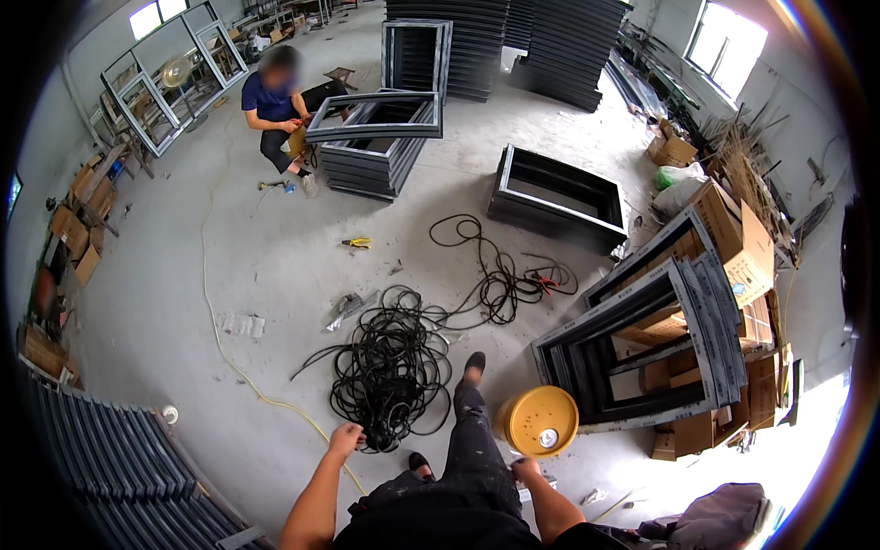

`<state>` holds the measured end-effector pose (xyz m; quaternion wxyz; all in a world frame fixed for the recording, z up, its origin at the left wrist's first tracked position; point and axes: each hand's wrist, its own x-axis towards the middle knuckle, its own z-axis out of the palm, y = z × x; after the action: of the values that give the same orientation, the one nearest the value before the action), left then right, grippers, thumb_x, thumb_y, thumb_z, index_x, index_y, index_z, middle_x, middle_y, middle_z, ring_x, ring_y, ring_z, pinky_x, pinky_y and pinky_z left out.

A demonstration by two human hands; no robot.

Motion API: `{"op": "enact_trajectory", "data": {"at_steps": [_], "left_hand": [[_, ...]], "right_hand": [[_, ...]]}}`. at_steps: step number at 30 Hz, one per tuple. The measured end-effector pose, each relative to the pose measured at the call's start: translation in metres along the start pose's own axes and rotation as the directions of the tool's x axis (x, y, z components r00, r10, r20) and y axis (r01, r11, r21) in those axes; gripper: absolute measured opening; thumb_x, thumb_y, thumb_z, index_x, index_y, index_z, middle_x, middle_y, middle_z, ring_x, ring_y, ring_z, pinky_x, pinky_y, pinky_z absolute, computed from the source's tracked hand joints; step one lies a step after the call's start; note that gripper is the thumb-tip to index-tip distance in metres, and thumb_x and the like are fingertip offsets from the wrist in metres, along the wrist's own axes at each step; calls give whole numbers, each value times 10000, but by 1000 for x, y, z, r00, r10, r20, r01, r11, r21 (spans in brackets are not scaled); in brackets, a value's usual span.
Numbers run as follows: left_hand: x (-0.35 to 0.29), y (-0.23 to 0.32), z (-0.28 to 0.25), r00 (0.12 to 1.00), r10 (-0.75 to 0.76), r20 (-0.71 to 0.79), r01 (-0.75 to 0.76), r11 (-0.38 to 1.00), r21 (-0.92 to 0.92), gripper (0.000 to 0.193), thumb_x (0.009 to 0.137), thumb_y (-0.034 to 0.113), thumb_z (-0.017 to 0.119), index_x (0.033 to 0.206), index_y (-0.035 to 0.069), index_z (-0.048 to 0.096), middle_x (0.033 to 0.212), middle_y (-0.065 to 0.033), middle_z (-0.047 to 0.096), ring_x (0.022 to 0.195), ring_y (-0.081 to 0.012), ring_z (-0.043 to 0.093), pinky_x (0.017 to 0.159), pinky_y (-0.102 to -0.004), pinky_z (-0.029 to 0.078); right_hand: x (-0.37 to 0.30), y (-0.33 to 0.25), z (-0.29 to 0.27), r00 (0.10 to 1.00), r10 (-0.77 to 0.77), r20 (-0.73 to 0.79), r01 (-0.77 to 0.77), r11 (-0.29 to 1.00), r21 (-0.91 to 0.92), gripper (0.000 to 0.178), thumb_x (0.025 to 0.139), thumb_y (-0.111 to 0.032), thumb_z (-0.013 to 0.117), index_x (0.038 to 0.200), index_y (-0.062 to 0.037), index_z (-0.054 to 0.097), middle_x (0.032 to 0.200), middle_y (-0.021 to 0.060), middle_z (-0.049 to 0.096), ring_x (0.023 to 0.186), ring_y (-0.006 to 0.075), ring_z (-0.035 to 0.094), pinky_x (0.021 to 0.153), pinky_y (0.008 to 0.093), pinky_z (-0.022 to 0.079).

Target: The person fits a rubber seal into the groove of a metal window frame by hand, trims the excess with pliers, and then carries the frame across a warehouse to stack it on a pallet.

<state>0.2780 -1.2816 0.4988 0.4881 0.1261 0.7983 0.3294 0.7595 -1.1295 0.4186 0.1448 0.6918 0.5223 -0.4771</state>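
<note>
- Apparently the step in hand is an approach on foot: one shoe [474,363] is planted well ahead of the other, and I see nothing clearly gripped.
- The cable [387,367], a black tangle, lies heaped on the floor [275,289] ahead of the person, with looser loops trailing away up to red clamps [547,283].
- The left hand [345,440] hangs over the near left edge of the heap, its fingers curled rather narrow; I cannot tell whether it pinches a strand or merely overlaps it from above.
- The right hand [525,468] is low beside the thigh, near the yellow bucket [543,422]; its fingers are too small and hidden to judge.
- As I judge it, a next move on the cable would call for bending down, finding a free end and lifting loops without tightening the knot.
- Footing would need care too: the heap is just left of the leading shoe, the bucket to its right, and leaning frames [724,344] beyond that.
</note>
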Motion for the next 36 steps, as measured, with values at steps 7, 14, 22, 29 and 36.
{"op": "enact_trajectory", "data": {"at_steps": [7, 14, 22, 29, 36], "left_hand": [[60, 26, 52, 932, -71, 355, -231, 639, 734, 411, 859, 443, 540, 1029, 92, 670, 1058, -183, 663, 1023, -368, 613, 888, -447, 481], [131, 275, 101, 961, 60, 270, -264, 494, 828, 339, 848, 402, 620, 946, 79, 658, 923, -171, 670, 907, -362, 643, 784, -459, 510], [227, 473, 103, 918, 281, 278, -394, 703, 592, 205, 845, 262, 646, 918, 70, 657, 874, -148, 665, 856, -332, 637, 750, -422, 482], [384, 580, 132, 604, -96, 791, -539, 682, 494, 321, 900, 340, 593, 983, 36, 651, 912, -138, 669, 869, -271, 633, 767, -364, 472], [482, 714, 180, 550, -351, 758, -715, 273, 644, 333, 891, 396, 552, 974, 99, 678, 956, -143, 678, 927, -342, 640, 760, -451, 495]], "right_hand": [[109, -32, -14, 994, 65, 88, -62, 997, -38, 365, 800, -340, 604, 1057, -102, 707, 1069, 168, 681, 1019, 286, 652, 877, 397, 497], [204, -206, -183, 996, -81, 40, 82, 996, -20, 271, 861, -262, 580, 966, -38, 692, 905, 142, 703, 725, 207, 686, 663, 350, 542], [249, -354, -268, 963, -208, 174, 140, 932, 335, 378, 814, -247, 708, 1084, 11, 651, 856, 102, 689, 728, 179, 661, 657, 307, 535], [304, -422, -297, 953, -179, 245, 177, 984, 29, 370, 753, -410, 752, 921, -82, 715, 835, 94, 698, 802, 220, 669, 757, 354, 516], [302, -566, -355, 970, -144, -196, 108, 977, -185, 276, 843, -298, 632, 878, -25, 610, 826, 209, 647, 827, 393, 628, 734, 478, 490]]}}
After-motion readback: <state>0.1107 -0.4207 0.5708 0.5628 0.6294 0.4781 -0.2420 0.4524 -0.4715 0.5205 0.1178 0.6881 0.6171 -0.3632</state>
